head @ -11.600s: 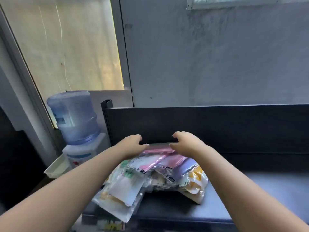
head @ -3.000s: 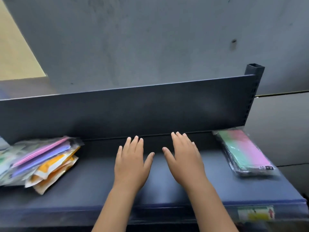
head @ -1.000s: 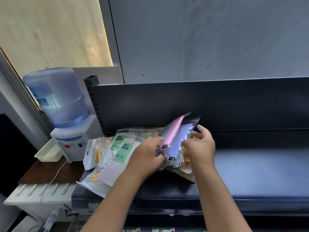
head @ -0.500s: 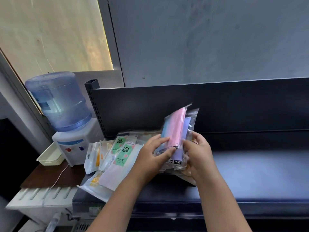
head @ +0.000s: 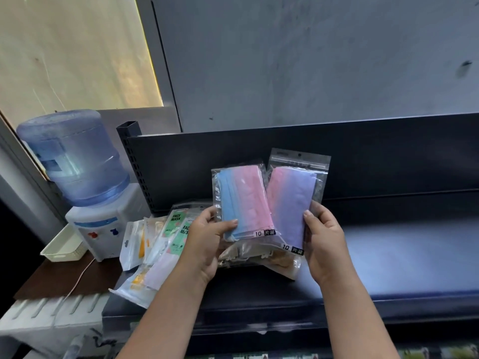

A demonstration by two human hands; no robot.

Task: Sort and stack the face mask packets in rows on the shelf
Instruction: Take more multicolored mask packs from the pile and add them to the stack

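Two clear face mask packets are held upright above the dark shelf [head: 404,257]. My left hand [head: 204,242] grips the blue-and-pink packet [head: 243,200] at its lower left edge. My right hand [head: 324,237] grips the pink-and-purple packet [head: 293,203] at its lower right edge. The two packets overlap a little in the middle. Below them, a loose pile of packets [head: 160,244] lies on the left end of the shelf, some green-labelled "FACE MASK", some yellow or tan.
A water dispenser [head: 80,182] with a blue bottle stands left of the shelf on a brown table, beside a cream basket [head: 62,251]. The shelf's dark back panel [head: 388,156] rises behind the packets. The wall [head: 311,60] is grey.
Both hands lifted the two packets off the pile and fanned them apart, faces toward me. Earlier the packets were edge-on and pressed together.
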